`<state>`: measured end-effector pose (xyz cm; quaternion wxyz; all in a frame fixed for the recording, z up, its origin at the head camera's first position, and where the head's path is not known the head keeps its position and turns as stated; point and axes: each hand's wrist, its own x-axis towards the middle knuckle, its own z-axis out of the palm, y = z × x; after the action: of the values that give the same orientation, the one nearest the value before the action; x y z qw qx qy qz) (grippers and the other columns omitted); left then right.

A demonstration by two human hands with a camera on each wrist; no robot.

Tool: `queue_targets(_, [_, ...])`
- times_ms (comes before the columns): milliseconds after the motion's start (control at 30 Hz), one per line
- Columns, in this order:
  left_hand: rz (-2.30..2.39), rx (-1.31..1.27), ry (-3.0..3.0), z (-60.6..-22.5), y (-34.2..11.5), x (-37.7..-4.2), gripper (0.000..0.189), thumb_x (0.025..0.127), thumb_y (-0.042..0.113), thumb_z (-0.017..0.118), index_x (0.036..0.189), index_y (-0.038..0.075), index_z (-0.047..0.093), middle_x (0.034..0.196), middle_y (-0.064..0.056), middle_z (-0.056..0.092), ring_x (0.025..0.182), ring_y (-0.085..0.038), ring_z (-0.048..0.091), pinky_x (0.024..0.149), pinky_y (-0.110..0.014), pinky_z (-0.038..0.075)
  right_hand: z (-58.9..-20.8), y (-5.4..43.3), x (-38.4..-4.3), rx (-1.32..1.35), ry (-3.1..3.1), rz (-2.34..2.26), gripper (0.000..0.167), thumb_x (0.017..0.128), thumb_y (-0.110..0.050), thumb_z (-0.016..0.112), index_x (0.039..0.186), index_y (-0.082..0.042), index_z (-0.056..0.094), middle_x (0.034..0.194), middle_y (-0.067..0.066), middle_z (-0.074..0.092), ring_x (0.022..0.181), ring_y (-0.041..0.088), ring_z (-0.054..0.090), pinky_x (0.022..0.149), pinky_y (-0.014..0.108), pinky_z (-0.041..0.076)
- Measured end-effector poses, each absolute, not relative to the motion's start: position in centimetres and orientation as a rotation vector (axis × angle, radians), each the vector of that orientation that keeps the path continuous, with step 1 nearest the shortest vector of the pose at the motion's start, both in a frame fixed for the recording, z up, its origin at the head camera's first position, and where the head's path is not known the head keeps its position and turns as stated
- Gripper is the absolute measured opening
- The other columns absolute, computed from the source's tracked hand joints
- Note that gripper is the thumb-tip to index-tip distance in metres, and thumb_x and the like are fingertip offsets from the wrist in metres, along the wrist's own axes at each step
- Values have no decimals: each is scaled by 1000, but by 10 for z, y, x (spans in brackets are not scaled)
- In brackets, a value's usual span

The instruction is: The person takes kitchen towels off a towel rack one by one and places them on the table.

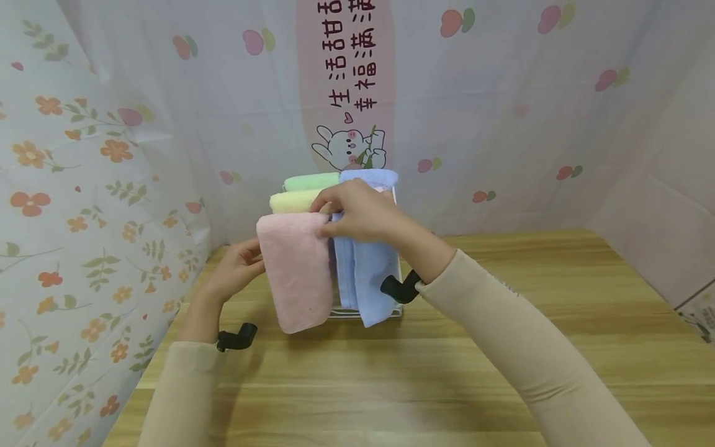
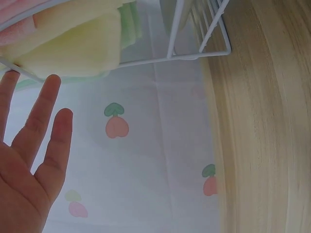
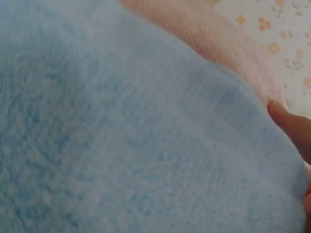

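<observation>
A pink towel (image 1: 296, 273) hangs over the front left of a white wire rack (image 2: 187, 56). My right hand (image 1: 363, 211) reaches over the rack and pinches the pink towel's upper right edge between thumb and fingers. In the right wrist view a blue towel (image 3: 146, 126) fills most of the picture, with the fingertips beyond it. My left hand (image 1: 237, 270) is at the pink towel's left edge. Seen from the left wrist, its fingers (image 2: 41, 111) are extended, tips right at the rack's wire; the thumb is out of that view.
Behind the pink towel hang a yellow towel (image 1: 293, 202) and a green towel (image 1: 313, 181). Another blue towel (image 1: 368, 178) is at the back right. The rack stands on a wooden table (image 1: 357, 385), with patterned curtains (image 1: 503, 124) behind and to the left.
</observation>
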<state>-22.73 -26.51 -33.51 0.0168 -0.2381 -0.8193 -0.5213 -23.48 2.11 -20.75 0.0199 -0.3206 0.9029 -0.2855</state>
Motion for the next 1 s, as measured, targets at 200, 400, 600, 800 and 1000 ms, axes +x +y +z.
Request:
queue_targets(200, [-1635, -772, -2498, -336, -266, -227, 32, 98, 3, 60, 112, 31, 66, 117, 21, 66, 115, 6, 57, 93, -15, 48, -201, 13, -230, -825, 2892, -770, 24, 81, -42, 81, 104, -39, 71, 93, -15, 70, 106, 8, 51, 99, 60, 22])
queue_targets(400, [-1636, -773, -2486, -337, -267, -227, 33, 98, 2, 59, 109, 32, 66, 114, 24, 66, 114, 7, 57, 93, -15, 48, -197, -4, -223, -673, 2961, -762, 20, 81, -47, 80, 97, -36, 75, 88, -12, 65, 104, 16, 45, 97, 61, 19])
queue_targets(600, [-1658, -757, -2496, -335, -264, -229, 30, 98, 5, 61, 116, 29, 65, 120, 24, 63, 120, 6, 54, 96, -15, 47, -208, -6, -219, -589, 3026, -911, 20, 84, -39, 79, 101, -30, 76, 92, -14, 66, 121, 20, 37, 100, 61, 19])
queue_targets(800, [-1625, -749, -2519, -335, -262, -232, 28, 98, 7, 62, 125, 14, 64, 125, 24, 61, 127, 5, 50, 103, -32, 48, -221, -2, -213, -596, 3110, -1069, 11, 87, -33, 75, 97, -28, 76, 78, -12, 65, 135, 21, 29, 99, 61, 21])
queue_targets(1000, [-1619, -747, -2527, -337, -261, -233, 28, 98, 7, 62, 125, 16, 64, 126, 24, 60, 127, 6, 48, 108, -59, 39, -229, 0, -210, -642, 3172, -1152, 13, 87, -30, 76, 99, -29, 78, 76, -10, 64, 129, 20, 34, 99, 59, 22])
